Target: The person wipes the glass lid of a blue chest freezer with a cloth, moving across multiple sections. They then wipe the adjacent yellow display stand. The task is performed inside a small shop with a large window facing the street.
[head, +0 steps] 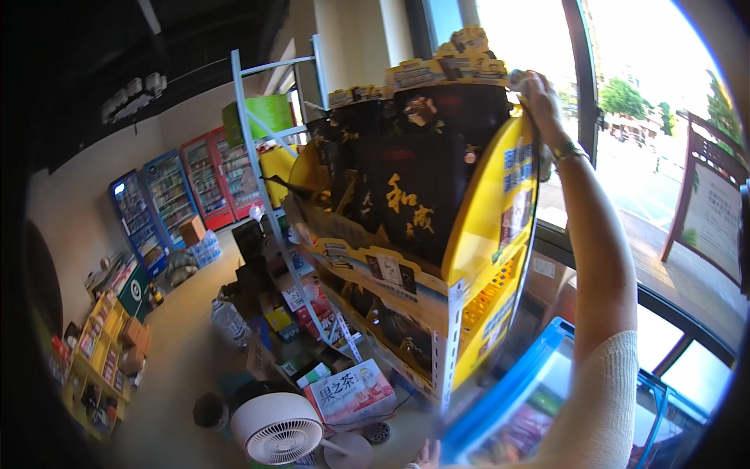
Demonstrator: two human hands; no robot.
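My right hand (pixel 542 105) reaches up to the top edge of a yellow display side panel (pixel 489 196). Its fingers close on a small greyish item (pixel 517 80), apparently a cloth, partly hidden by the hand. Black gift boxes (pixel 410 199) with gold characters stand on the display rack beside it, behind printed yellow shelf strips (pixel 384 272). Low at the bottom edge, my left hand (pixel 430 454) shows only a few fingers, apart and with nothing visible in them. It is near the blue rim of a chest freezer (pixel 504 393).
A white fan (pixel 278 428) stands below, next to a printed carton (pixel 351 393). Wrapped water bottles (pixel 230 321) and mixed goods lie on the floor by a metal rack frame (pixel 249 129). Drinks fridges (pixel 170 193) line the far wall. A large window (pixel 530 35) is at the right.
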